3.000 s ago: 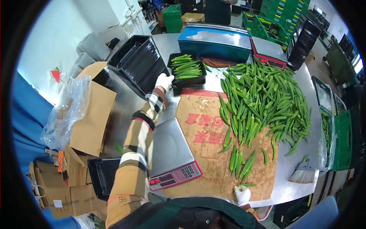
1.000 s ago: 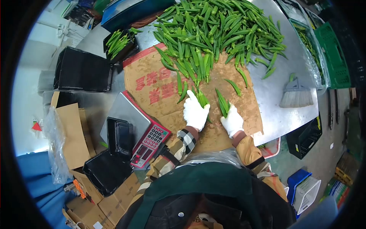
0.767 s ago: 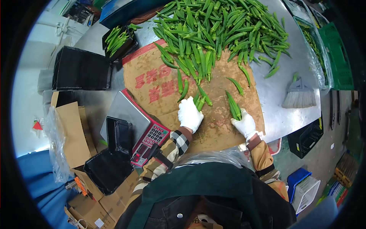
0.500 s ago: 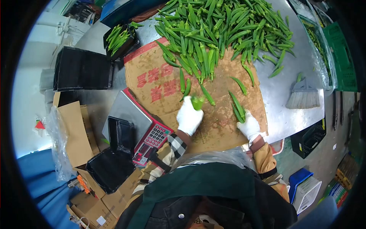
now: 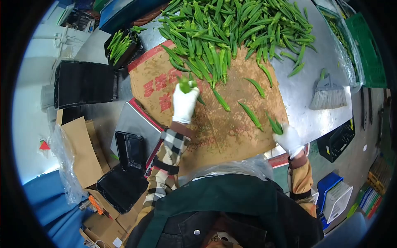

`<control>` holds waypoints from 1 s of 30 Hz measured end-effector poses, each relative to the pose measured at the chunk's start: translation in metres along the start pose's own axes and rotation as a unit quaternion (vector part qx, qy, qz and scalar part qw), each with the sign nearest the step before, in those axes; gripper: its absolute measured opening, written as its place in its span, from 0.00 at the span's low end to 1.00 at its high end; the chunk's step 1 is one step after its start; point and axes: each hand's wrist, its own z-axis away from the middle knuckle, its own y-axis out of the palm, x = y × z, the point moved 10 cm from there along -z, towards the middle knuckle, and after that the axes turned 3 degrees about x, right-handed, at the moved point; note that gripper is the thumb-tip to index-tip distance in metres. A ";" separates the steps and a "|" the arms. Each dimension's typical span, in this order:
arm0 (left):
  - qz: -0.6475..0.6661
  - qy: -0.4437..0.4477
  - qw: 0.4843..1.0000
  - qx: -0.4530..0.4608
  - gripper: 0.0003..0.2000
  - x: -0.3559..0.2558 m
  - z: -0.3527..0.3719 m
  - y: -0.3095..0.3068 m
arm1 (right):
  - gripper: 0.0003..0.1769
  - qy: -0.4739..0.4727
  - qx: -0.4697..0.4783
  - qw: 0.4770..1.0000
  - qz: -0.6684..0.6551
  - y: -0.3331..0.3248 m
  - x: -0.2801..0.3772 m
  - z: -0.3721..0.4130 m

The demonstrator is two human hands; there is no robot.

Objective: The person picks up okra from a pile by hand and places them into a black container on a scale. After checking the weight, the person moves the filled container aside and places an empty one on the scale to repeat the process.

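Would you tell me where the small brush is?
In the head view, the brush lies on the metal table, to the right of the cardboard sheet.

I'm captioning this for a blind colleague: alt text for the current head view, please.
Gloved left hand and right hand hold okra over stained cardboard on a metal table, near a large okra pile; at left, a scale bears a black tray.

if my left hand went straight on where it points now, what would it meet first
Most likely the near left edge of the okra pile, just beyond the left hand; the hand's height is unclear, so it might pass above.
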 end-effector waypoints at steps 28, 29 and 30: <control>-0.258 0.134 0.913 0.286 0.20 -0.023 0.045 0.108 | 0.25 -0.046 -0.143 0.988 0.040 -0.041 0.086 -0.159; -0.083 0.027 0.954 0.286 0.20 -0.005 0.039 0.100 | 0.25 -0.076 -0.146 0.985 0.052 -0.028 0.088 -0.154; 0.097 -0.083 0.954 0.273 0.20 0.002 0.038 0.095 | 0.26 -0.107 -0.148 0.981 0.065 -0.013 0.089 -0.149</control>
